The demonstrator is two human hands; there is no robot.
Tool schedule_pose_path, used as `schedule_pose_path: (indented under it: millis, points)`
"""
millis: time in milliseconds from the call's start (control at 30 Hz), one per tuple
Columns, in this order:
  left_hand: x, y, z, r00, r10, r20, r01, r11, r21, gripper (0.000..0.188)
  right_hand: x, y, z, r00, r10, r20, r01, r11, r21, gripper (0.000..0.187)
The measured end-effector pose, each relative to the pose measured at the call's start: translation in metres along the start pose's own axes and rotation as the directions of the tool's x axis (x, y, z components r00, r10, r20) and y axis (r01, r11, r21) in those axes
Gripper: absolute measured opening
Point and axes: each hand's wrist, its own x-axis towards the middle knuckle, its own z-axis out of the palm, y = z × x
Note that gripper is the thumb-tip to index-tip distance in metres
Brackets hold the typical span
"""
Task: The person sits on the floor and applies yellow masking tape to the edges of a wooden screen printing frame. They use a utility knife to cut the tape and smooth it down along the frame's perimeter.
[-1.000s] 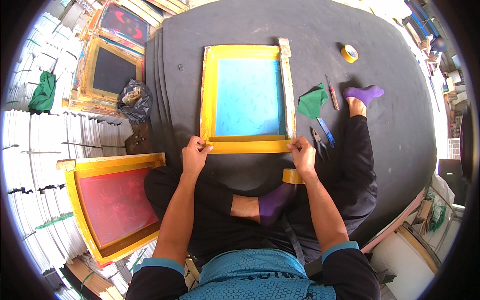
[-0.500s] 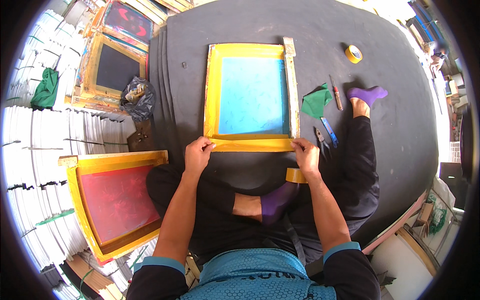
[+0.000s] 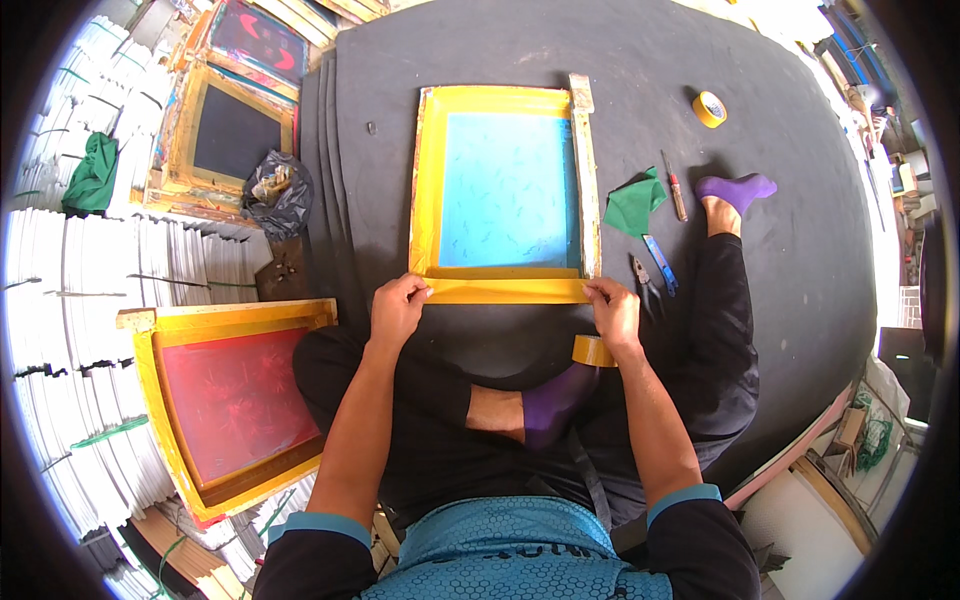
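A strip of yellow tape (image 3: 508, 291) is stretched taut along the near edge of a screen printing frame (image 3: 428, 180). My left hand (image 3: 398, 306) pinches the strip's left end, and my right hand (image 3: 613, 310) pinches its right end. The frame lies flat on the black surface, its inner sides lined with yellow tape around a light-blue mesh (image 3: 508, 190). Whether the strip touches the frame's near edge along its whole length, I cannot tell. Close below my right hand sits a roll of yellow tape (image 3: 592, 350), beside my purple-socked foot (image 3: 556, 405).
Right of the frame lie a green cloth (image 3: 634, 204), a screwdriver (image 3: 676, 193), a blue cutter knife (image 3: 660, 265) and pliers (image 3: 643, 275). Farther off is another tape roll (image 3: 709, 109). A red-meshed frame (image 3: 240, 400) leans at left, near paper stacks (image 3: 90, 300) and a black plastic bag (image 3: 279, 195).
Hardly anything differs. Both hands keep their pinch on the strip, which looks a little flatter and more level; the picture has shifted very slightly.
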Motion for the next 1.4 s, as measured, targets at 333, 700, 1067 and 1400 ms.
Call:
schedule_pose_path:
  millis: [333,700,1067,1400]
  points:
    - [-0.005,0.013,-0.011,0.990,0.123,-0.067,-0.124,0.992,-0.009,0.011,-0.003,0.015,0.006,0.985,-0.132,-0.112,0.133,0.991,0.003,0.012]
    - [-0.001,0.009,-0.007,0.972,0.234,-0.007,-0.232,0.966,0.116,0.011,-0.001,0.014,0.002,0.994,-0.100,-0.043,0.098,0.994,-0.049,0.016]
    - [0.005,0.002,-0.005,0.961,0.274,0.042,-0.277,0.946,0.168,0.010,0.000,0.016,0.003,0.989,-0.144,-0.028,0.139,0.981,-0.134,0.017]
    - [0.006,-0.003,-0.005,0.968,0.233,0.091,-0.246,0.951,0.186,0.013,0.000,0.011,0.002,0.989,-0.147,-0.003,0.145,0.977,-0.153,0.018]
